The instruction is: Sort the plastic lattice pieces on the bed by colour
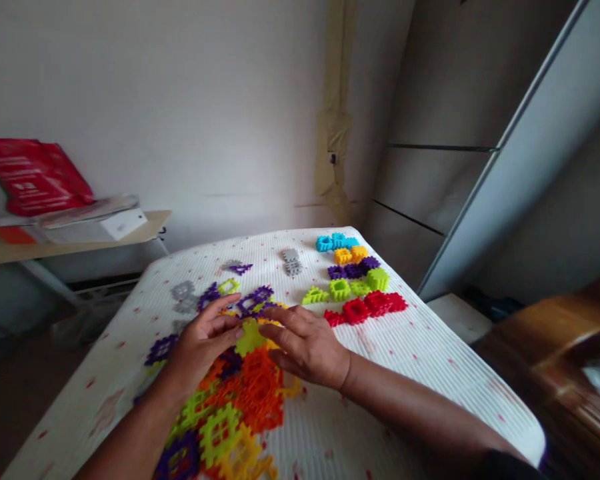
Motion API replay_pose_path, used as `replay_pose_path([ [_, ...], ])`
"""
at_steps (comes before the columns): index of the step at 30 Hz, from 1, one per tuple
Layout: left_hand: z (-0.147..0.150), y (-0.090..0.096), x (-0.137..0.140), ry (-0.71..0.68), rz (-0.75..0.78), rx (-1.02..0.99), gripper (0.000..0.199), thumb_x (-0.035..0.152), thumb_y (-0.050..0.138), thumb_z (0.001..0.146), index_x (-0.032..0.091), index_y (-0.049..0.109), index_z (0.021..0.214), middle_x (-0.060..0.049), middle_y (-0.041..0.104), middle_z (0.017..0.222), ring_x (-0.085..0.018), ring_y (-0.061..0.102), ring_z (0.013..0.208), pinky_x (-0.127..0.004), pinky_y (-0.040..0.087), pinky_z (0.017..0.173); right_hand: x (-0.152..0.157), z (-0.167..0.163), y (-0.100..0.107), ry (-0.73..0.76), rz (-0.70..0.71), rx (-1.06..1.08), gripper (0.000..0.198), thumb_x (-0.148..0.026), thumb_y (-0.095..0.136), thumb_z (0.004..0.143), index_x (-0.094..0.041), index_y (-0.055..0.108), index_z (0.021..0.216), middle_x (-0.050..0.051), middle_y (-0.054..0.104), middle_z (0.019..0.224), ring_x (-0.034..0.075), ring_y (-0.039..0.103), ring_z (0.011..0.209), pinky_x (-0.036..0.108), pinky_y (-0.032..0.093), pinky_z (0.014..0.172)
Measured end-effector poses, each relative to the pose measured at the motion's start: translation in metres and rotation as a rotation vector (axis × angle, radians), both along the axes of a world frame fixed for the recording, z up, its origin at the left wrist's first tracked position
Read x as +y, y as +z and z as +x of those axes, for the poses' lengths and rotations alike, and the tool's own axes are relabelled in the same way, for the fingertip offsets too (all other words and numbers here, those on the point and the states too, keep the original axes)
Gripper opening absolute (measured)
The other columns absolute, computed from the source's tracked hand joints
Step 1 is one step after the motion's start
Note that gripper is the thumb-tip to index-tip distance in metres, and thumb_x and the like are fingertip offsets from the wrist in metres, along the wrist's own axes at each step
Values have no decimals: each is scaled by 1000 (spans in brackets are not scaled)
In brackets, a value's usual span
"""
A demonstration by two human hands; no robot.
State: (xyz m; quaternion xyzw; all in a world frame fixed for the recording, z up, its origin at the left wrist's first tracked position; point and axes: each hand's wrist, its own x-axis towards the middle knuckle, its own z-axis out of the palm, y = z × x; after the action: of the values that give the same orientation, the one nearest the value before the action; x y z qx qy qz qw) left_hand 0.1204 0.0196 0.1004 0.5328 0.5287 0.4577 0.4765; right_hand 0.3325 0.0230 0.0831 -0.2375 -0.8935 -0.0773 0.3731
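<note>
Between my two hands is a lime-green interlocking toy piece [250, 338] with notched edges. My left hand [207, 337] grips its left side with the thumb and fingers. On its right side, the bent fingers of my right hand [305, 343] close on the edge. Directly under it lies a loose pile of flat pieces: orange pieces [260, 387], a lime-green window-shaped piece [220, 433], a yellow piece [243, 457] and a purple piece [177, 457]. Beyond my fingers lie more purple pieces [255, 301].
Rows of assembled blocks stand at the right: blue [337, 242], yellow [351, 255], purple [353, 270], lime-green [340, 289] and red [365, 307]. Grey blocks [291, 261] sit mid-table. The table has a white spotted cover [430, 373]. A side desk [155, 220] holds red packages [35, 177].
</note>
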Motion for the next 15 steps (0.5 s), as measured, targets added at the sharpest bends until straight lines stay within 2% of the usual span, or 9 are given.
replay_pose_path([
  [5, 26, -7, -2, -63, -101, -119, 78, 26, 73, 61, 25, 39, 132, 3, 64, 70, -13, 60, 66, -21, 43, 63, -3, -1, 5, -100, 42, -156, 34, -26, 40, 90, -18, 49, 121, 7, 56, 121, 19, 49, 90, 31, 44, 71],
  [10, 40, -16, -2, -89, -151, -231, 80, 23, 73, 62, 24, 36, 134, 0, 66, 74, -15, 61, 67, -23, 44, 63, -4, 8, 6, -60, -43, -254, 42, -32, 51, 84, -15, 46, 121, 9, 57, 118, 21, 47, 95, 32, 43, 70],
  [15, 51, -18, -2, -97, -191, -292, 88, 21, 73, 59, 25, 32, 137, -2, 68, 81, -16, 63, 70, -25, 47, 65, -10, 15, 5, -125, -83, -254, 35, -25, 42, 91, -17, 42, 125, 9, 60, 109, 19, 50, 89, 31, 44, 68],
])
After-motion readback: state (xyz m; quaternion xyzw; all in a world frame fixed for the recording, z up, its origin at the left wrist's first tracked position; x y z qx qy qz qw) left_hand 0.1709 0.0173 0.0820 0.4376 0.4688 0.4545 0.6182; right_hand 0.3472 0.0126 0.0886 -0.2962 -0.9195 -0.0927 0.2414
